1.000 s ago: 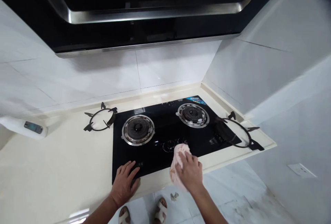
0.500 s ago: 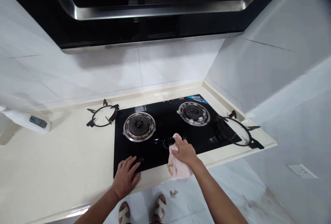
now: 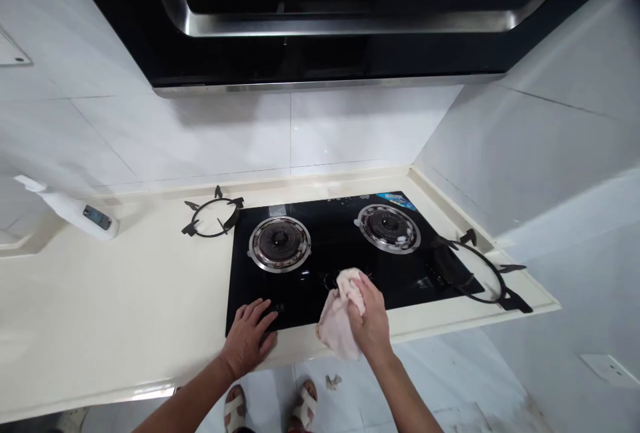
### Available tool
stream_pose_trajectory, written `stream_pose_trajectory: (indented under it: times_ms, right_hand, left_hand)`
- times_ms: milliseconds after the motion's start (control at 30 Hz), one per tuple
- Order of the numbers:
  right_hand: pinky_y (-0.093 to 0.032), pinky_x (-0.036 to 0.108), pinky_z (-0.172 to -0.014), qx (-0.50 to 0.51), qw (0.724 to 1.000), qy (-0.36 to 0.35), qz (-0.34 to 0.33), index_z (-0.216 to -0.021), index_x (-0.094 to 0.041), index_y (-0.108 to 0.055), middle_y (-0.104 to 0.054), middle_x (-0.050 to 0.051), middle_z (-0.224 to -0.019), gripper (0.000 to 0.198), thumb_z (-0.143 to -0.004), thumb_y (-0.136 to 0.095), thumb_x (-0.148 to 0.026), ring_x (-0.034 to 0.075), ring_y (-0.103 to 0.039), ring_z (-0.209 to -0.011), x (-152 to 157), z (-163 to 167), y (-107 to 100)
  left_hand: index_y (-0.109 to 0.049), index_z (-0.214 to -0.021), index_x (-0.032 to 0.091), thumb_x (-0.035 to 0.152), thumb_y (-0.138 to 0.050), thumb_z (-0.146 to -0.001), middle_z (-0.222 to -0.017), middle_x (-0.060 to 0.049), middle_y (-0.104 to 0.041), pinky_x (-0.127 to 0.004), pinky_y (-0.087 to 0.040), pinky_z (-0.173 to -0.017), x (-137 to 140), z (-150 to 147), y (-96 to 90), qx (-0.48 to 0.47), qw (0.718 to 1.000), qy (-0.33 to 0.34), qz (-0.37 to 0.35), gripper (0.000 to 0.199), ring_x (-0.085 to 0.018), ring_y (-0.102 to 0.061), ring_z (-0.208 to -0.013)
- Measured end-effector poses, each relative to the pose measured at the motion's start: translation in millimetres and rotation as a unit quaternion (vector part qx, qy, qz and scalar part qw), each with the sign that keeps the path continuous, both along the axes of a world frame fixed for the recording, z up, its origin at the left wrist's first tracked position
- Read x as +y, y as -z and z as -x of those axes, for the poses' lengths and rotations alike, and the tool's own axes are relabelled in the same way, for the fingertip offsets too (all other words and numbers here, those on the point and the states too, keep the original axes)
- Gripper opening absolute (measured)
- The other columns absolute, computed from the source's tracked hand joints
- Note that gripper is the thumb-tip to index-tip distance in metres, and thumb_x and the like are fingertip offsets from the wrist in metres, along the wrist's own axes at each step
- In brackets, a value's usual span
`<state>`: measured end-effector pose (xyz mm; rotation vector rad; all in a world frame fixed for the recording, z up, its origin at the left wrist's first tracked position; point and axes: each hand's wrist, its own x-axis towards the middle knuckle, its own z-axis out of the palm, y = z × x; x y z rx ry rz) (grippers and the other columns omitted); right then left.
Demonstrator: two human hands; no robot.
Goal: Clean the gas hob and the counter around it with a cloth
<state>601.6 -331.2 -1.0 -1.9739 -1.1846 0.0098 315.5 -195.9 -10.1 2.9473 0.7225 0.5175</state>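
A bunched pale pink cloth (image 3: 340, 326) is in my right hand (image 3: 371, 318), at the front middle of the black glass gas stove (image 3: 325, 219). The cloth covers part of the control knob area, and its lower end drapes over the counter's front edge. My left hand (image 3: 250, 336) rests with fingers spread on the stove's front left corner. Two round burners show without their supports: the left burner (image 3: 280, 243) and the right burner (image 3: 389, 227), which has whitish spots on its ring.
One black pan support (image 3: 210, 235) lies on the cream counter (image 3: 125, 293) left of the stove. Another pan support (image 3: 500, 279) straddles the stove's right edge. A white spray bottle (image 3: 83, 214) lies far left. Overhead hangs a black range hood (image 3: 330, 59).
My right hand has lifted and gathered the cloth, pulling it slightly back from the knobs. My left hand stays on the stove corner. The view has shifted a little leftward.
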Motion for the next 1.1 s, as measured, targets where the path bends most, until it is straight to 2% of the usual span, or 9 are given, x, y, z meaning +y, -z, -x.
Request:
stream_pose_trajectory:
  times_ms: [167, 300, 433, 533, 633, 733, 900, 1000, 1100]
  right_hand:
    - [-0.036, 0.048, -0.108, -0.079, 0.988, -0.047, 0.126, -0.137, -0.014, -0.049, -0.039, 0.015, -0.153, 0.05, -0.087, -0.043, -0.018, 0.029, -0.04, -0.136, 31, 9, -2]
    - [-0.033, 0.048, -0.111, -0.07, 0.983, -0.116, 0.121, -0.128, -0.017, -0.056, -0.05, 0.012, -0.144, 0.042, -0.087, -0.045, -0.017, 0.026, -0.044, -0.131, 24, 27, 3]
    - [-0.039, 0.04, -0.107, -0.031, 0.971, -0.215, 0.1, -0.125, -0.022, -0.058, -0.056, 0.007, -0.135, 0.043, -0.084, -0.048, -0.015, 0.021, -0.05, -0.124, 15, 43, 3]
    - [-0.036, 0.043, -0.11, -0.036, 0.982, -0.145, 0.119, -0.135, -0.021, -0.052, -0.043, 0.009, -0.149, 0.05, -0.086, -0.044, -0.016, 0.025, -0.042, -0.133, 27, 55, -5]
    - [-0.023, 0.054, -0.114, -0.061, 0.979, -0.047, 0.187, -0.149, -0.016, -0.036, -0.019, 0.013, -0.162, 0.065, -0.086, -0.049, -0.025, 0.036, -0.019, -0.146, 50, 63, -15]
    - [-0.014, 0.062, -0.114, -0.091, 0.964, -0.061, 0.243, -0.152, -0.015, -0.03, -0.014, 0.017, -0.163, 0.076, -0.084, -0.056, -0.037, 0.044, -0.006, -0.147, 71, 66, -18]
    - [-0.019, 0.053, -0.113, -0.112, 0.95, -0.072, 0.284, -0.148, -0.013, -0.037, -0.031, 0.018, -0.156, 0.066, -0.088, -0.052, -0.035, 0.04, -0.02, -0.145, 79, 69, -19]
    - [-0.028, 0.05, -0.108, -0.112, 0.952, -0.085, 0.272, -0.138, -0.021, -0.05, -0.041, 0.013, -0.151, 0.049, -0.089, -0.048, -0.03, 0.035, -0.032, -0.138, 51, 66, -14]
    - [-0.032, 0.048, -0.104, -0.12, 0.958, -0.09, 0.244, -0.126, -0.029, -0.059, -0.051, 0.006, -0.141, 0.039, -0.089, -0.047, -0.028, 0.03, -0.036, -0.134, 8, 43, -2]
  left_hand:
    - [-0.061, -0.123, 0.024, 0.026, -0.057, -0.086, -0.136, -0.011, -0.056, -0.05, -0.039, -0.099, 0, -1, -2.0, -0.001, 1.0, 0.002, 0.006, 0.037, -0.031, -0.048, -0.127]
    - [-0.061, -0.123, 0.024, 0.025, -0.058, -0.086, -0.137, -0.011, -0.056, -0.05, -0.039, -0.1, 1, 0, 0.5, 0.0, 1.0, 0.003, 0.01, 0.037, -0.031, -0.047, -0.128]
    - [-0.061, -0.123, 0.024, 0.026, -0.057, -0.087, -0.137, -0.011, -0.056, -0.05, -0.038, -0.101, 0, 1, 2.1, -0.007, 1.0, 0.001, 0.014, 0.037, -0.03, -0.048, -0.128]
    - [-0.061, -0.123, 0.024, 0.027, -0.057, -0.087, -0.137, -0.011, -0.056, -0.05, -0.039, -0.101, -1, 0, 0.6, -0.002, 1.0, -0.005, 0.019, 0.037, -0.03, -0.048, -0.127]
    - [-0.061, -0.124, 0.024, 0.027, -0.057, -0.087, -0.137, -0.011, -0.056, -0.05, -0.039, -0.101, -1, 0, -1.6, 0.008, 1.0, -0.003, 0.018, 0.037, -0.031, -0.048, -0.128]
    - [-0.062, -0.122, 0.024, 0.026, -0.058, -0.086, -0.136, -0.011, -0.057, -0.049, -0.04, -0.1, 0, 0, -3.1, 0.003, 1.0, -0.005, 0.014, 0.036, -0.03, -0.049, -0.128]
    - [-0.062, -0.122, 0.024, 0.027, -0.058, -0.087, -0.136, -0.01, -0.058, -0.048, -0.04, -0.1, 1, -1, -4.2, 0.007, 1.0, -0.001, 0.011, 0.036, -0.03, -0.049, -0.128]
    - [-0.062, -0.123, 0.024, 0.026, -0.058, -0.087, -0.136, -0.01, -0.057, -0.048, -0.04, -0.1, 0, -1, -3.6, 0.004, 1.0, -0.002, 0.011, 0.036, -0.03, -0.048, -0.128]
    - [-0.062, -0.123, 0.025, 0.025, -0.058, -0.086, -0.137, -0.01, -0.057, -0.048, -0.039, -0.1, -1, -1, -2.3, -0.001, 1.0, -0.002, 0.018, 0.037, -0.03, -0.048, -0.128]
